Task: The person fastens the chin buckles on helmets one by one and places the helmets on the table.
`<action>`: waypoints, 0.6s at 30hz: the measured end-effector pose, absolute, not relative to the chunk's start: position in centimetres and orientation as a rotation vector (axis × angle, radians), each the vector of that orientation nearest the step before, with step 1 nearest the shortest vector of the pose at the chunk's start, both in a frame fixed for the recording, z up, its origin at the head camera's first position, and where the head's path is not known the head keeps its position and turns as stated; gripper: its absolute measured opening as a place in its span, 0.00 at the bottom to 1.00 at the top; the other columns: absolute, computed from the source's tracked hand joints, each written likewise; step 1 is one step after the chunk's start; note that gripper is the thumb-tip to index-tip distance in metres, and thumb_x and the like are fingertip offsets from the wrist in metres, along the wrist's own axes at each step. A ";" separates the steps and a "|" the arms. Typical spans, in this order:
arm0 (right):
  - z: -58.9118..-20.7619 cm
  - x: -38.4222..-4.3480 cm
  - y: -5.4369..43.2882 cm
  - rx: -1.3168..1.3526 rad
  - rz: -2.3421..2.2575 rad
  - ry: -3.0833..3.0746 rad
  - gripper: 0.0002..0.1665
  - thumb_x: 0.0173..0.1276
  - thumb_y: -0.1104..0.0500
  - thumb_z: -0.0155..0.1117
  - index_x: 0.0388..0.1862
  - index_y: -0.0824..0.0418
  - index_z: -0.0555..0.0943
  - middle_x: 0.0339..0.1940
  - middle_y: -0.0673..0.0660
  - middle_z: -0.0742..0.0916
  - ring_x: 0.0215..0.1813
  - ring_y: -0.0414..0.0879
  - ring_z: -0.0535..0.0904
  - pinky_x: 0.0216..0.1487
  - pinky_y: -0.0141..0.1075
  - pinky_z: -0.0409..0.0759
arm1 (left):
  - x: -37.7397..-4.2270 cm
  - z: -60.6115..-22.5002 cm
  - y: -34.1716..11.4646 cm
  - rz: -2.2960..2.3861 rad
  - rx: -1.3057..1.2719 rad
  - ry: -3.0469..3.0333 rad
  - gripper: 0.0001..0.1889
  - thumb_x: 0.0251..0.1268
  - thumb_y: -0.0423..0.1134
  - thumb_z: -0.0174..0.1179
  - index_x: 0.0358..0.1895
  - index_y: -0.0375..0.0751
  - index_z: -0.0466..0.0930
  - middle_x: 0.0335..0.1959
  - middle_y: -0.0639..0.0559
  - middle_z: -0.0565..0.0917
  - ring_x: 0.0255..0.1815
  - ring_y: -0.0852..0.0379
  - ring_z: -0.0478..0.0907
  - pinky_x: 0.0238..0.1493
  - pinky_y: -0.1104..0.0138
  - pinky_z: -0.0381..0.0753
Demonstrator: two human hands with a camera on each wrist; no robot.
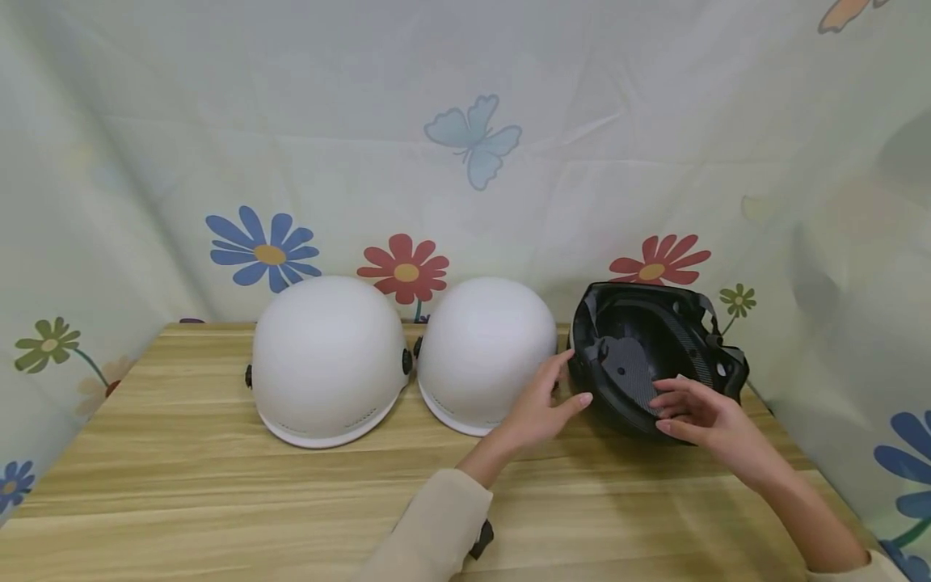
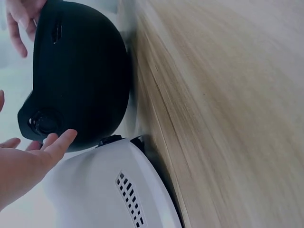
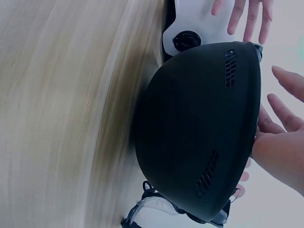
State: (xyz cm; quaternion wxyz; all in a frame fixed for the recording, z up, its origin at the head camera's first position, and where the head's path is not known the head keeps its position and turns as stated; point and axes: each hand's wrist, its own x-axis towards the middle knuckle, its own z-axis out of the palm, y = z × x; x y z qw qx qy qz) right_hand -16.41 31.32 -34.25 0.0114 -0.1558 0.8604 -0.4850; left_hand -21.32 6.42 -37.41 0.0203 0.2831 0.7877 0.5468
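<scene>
Black inside and out, the helmet (image 1: 640, 364) lies at the right end of the wood-grained table (image 1: 291, 501), its hollow tipped up toward me in the head view. My left hand (image 1: 536, 410) spreads by its left edge, thumb apart, holding nothing; my right hand (image 1: 716, 424) hangs loosely bent over the near right rim. Left of it stand a white helmet (image 1: 483, 347), crowded close behind my left hand, and a larger white one (image 1: 327, 364); flowered cloth (image 1: 364, 162) hangs behind. From the left wrist, my fingers (image 2: 59, 145) lie by a round side knob (image 2: 46, 122), the white neighbour just beside. From the right wrist, slotted vents (image 3: 206, 173) mark the black shell; whether my slack right fingers touch its rim, I cannot tell.
</scene>
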 end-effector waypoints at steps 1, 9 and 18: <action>-34.3 -16.4 31.3 -0.477 -1.509 2.686 0.27 0.64 0.62 0.60 0.61 0.67 0.67 0.47 0.64 0.79 0.45 0.41 0.78 0.40 0.32 0.79 | -21.4 -37.4 6.4 1.710 0.877 2.445 0.32 0.66 0.43 0.54 0.70 0.41 0.52 0.64 0.44 0.62 0.60 0.50 0.64 0.53 0.61 0.72; -34.6 -16.2 31.5 -0.452 -1.551 2.615 0.26 0.64 0.63 0.59 0.60 0.65 0.67 0.46 0.65 0.80 0.44 0.41 0.78 0.40 0.32 0.79 | -21.9 -37.1 6.7 1.719 0.902 2.495 0.31 0.64 0.43 0.56 0.68 0.41 0.56 0.65 0.46 0.63 0.59 0.50 0.66 0.50 0.60 0.74; -35.0 -15.9 31.6 -0.426 -1.582 2.526 0.25 0.65 0.62 0.58 0.61 0.66 0.67 0.46 0.63 0.80 0.45 0.41 0.78 0.41 0.33 0.78 | -22.2 -36.8 7.3 1.629 0.908 2.586 0.31 0.64 0.43 0.56 0.68 0.39 0.56 0.66 0.45 0.62 0.58 0.48 0.69 0.56 0.64 0.68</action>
